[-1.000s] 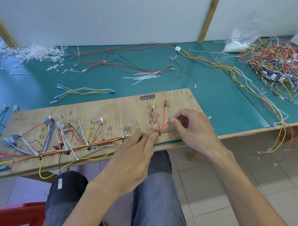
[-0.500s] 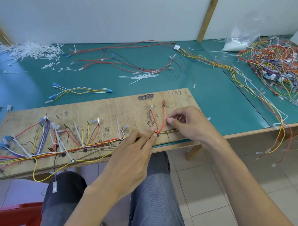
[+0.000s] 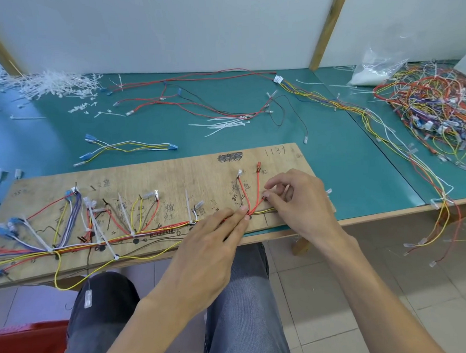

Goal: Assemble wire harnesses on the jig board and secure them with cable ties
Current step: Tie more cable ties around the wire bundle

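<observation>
Green counter (image 3: 332,156), plywood jig board (image 3: 173,179) at its near edge. Left hand (image 3: 211,246) flat and straight, pressing red wires (image 3: 258,191) at their fork. Right hand (image 3: 299,197), just beside, pinching one. Likely light, limp, springy; best gripped on insulation.

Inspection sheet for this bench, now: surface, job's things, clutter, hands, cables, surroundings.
Surface: green table with jig board at its near edge.
Job's things: harness strung along the board, tied in places; spare cable ties behind it.
Clutter: pile of tie offcuts far left; plastic bag far right.
Hands: left hand presses the wire junction, fingers straight; right hand pinches a red wire.
Cables: loose wires across the table; tangled wire heap at right.
Surroundings: white wall panels, tiled floor.
</observation>
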